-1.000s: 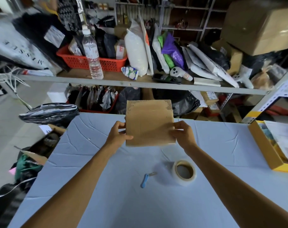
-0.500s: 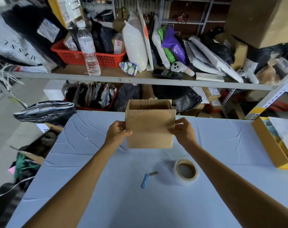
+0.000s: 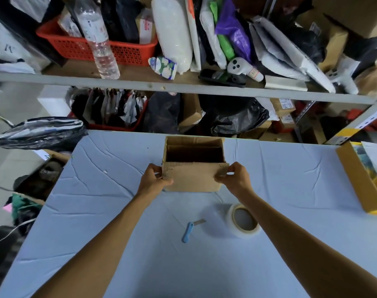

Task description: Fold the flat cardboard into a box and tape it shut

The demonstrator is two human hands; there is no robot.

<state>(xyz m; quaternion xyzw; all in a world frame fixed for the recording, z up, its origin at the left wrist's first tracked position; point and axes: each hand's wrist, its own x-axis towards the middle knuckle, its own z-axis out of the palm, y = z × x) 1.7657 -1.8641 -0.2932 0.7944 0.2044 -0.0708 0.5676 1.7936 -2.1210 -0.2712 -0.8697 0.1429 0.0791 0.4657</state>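
Observation:
A small brown cardboard box stands opened up on the light blue table, its open top toward me with the inside dark. My left hand pinches the near panel's left edge. My right hand pinches the same panel's right edge. A roll of clear tape lies flat on the table, nearer to me and to the right of the box. Left of the roll lies a small blue-handled cutter with its blade out.
A yellow-edged open carton sits at the table's right edge. A black plastic bag lies at the far left corner. Behind the table stands a crowded metal shelf with a red basket and a water bottle.
The flat cardboard has opened into a rectangular tube and tipped so its open top faces me. Both hands kept hold of its side edges. The view has moved closer.

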